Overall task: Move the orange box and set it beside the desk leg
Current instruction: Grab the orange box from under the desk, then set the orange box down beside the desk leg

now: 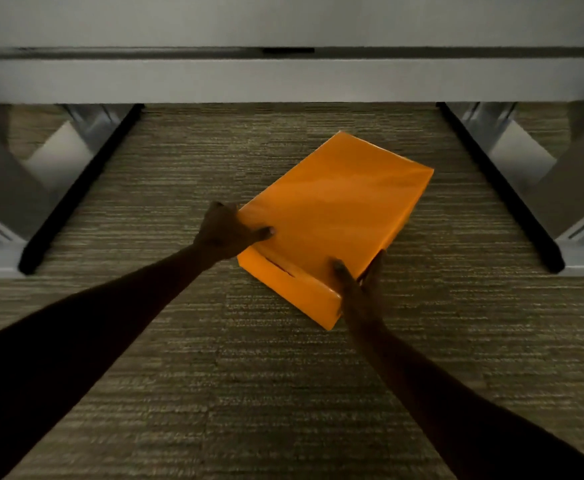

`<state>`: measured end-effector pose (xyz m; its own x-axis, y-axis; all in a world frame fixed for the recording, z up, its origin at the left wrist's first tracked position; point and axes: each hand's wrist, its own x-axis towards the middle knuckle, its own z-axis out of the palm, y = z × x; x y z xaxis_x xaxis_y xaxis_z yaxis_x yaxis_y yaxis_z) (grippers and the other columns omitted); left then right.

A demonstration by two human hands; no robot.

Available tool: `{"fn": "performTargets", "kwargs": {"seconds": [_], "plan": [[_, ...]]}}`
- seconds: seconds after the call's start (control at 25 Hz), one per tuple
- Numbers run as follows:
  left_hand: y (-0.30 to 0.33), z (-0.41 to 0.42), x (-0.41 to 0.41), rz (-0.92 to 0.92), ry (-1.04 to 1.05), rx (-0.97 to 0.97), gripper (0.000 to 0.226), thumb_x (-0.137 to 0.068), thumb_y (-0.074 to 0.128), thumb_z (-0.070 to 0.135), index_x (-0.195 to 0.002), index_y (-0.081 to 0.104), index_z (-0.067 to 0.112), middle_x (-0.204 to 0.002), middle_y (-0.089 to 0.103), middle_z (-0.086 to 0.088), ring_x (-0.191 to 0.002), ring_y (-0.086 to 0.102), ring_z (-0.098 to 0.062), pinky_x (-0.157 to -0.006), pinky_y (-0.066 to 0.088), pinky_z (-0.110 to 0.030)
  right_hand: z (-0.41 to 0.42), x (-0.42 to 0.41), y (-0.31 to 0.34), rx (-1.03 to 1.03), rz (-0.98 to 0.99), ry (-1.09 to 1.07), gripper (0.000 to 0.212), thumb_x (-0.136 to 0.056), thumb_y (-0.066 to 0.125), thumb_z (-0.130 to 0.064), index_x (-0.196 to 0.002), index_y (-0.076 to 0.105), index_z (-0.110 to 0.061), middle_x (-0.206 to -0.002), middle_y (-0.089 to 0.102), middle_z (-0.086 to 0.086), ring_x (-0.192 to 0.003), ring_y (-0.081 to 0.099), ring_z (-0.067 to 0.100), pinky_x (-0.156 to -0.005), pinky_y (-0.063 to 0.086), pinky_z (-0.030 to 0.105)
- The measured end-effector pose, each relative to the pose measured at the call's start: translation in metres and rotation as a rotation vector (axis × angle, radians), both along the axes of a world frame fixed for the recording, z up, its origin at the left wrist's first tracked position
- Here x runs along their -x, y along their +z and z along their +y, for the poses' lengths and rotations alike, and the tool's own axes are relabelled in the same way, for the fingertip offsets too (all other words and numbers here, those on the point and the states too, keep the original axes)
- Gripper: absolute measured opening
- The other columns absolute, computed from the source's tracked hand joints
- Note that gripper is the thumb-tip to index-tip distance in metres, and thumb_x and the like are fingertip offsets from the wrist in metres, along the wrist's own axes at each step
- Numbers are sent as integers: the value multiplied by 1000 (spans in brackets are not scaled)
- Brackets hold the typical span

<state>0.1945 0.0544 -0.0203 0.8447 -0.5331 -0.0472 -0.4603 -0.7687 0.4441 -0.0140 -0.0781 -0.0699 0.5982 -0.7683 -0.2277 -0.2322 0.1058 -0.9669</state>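
Seemingly two hands (pixel 226 233) (pixel 358 289), one orange box (pixel 335 209)

The scene is dim and the arms are almost black silhouettes. Soft glare lies on the orange box (pixel 335 216). The edges bend and look slightly blurred.

Orange box (pixel 335 209), flat rectangular, angled on carpet, between desk legs (pixel 526 188)
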Motion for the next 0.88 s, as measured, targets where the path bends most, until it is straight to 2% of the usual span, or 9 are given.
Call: {"fn": "performTargets", "kwargs": {"seconds": [0.08, 0.2, 0.24, 0.32, 0.4, 0.52, 0.68, 0.76, 0.88], "plan": [[6, 37, -4, -30, -8, 61, 48, -81, 78, 56, -78, 61, 11, -77, 65, -7, -75, 61, -20, -99, 47, -48, 17, -4, -1, 18, -65, 55, 85, -101, 65, -33, -167, 12, -26, -160, 48, 9, -143, 50, 34, -119, 39, 59], [11, 95, -1, -65, 125, 145, 55, -76, 84, 53, -99, 70, 5, -94, 69, -13, -100, 61, -32, -91, 45, -41, 51, -18, 5, -7, -97, 154, 44, -100, 66, -31, -141, 53, -41, -125, 71, -5, -126, 64, 34, -108, 49, 53], [8, 115, 0, -95, 171, 156, 61, -75, 85, 54, -108, 71, 4, -100, 70, -15, -106, 60, -34, -88, 46, -40, 63, -23, 3, -14, -92, 192, 43, -101, 65, -32, -141, 54, -42, -124, 71, -6, -127, 63, 33, -109, 49, 52], [2, 157, 2, -116, 240, 192, 65, -75, 82, 59, -111, 70, 6, -99, 70, -12, -96, 64, -32, -74, 47, -39, 88, -36, 4, 0, -89, 286, 69, -103, 61, -33, -163, 29, -31, -151, 58, 3, -139, 55, 30, -117, 43, 52], [-3, 195, 1, -90, 329, 202, 72, -75, 78, 65, -120, 67, 10, -102, 69, -6, -94, 65, -29, -71, 42, -35, 112, -52, 7, 87, -97, 362, 79, -104, 58, -33, -168, 12, -24, -165, 43, 6, -145, 48, 27, -121, 38, 47], [-8, 240, -1, -90, 402, 270, 81, -69, 73, 78, -116, 67, 12, -89, 69, -4, -87, 67, -29, -66, 43, -35, 139, -78, 4, 162, -86, 434, 78, -105, 57, -35, -168, 11, -23, -165, 42, 4, -143, 48, 23, -113, 37, 32], [0, 284, -2, -166, 498, 348, 67, -62, 64, 87, -84, 60, 24, -57, 52, 9, -57, 57, -2, -49, 38, -20, 178, -112, 3, 187, -108, 499, 79, -106, 55, -37, -168, 7, -25, -168, 37, 7, -144, 46, 26, -108, 31, 24], [2, 303, -6, -176, 519, 349, 60, -64, 70, 84, -87, 61, 29, -62, 58, 12, -62, 59, 4, -50, 37, -13, 196, -126, 0, 184, -118, 523, 82, -106, 55, -37, -167, 2, -27, -169, 34, 8, -145, 44, 27, -107, 29, 22], [-2, 333, -17, -184, 592, 328, 71, -63, 72, 82, -104, 69, 24, -74, 61, 11, -73, 61, -14, -58, 39, -27, 224, -145, -2, 180, -108, 556, 83, -105, 57, -35, -168, 3, -25, -169, 33, 9, -145, 44, 28, -102, 30, 16]]}}
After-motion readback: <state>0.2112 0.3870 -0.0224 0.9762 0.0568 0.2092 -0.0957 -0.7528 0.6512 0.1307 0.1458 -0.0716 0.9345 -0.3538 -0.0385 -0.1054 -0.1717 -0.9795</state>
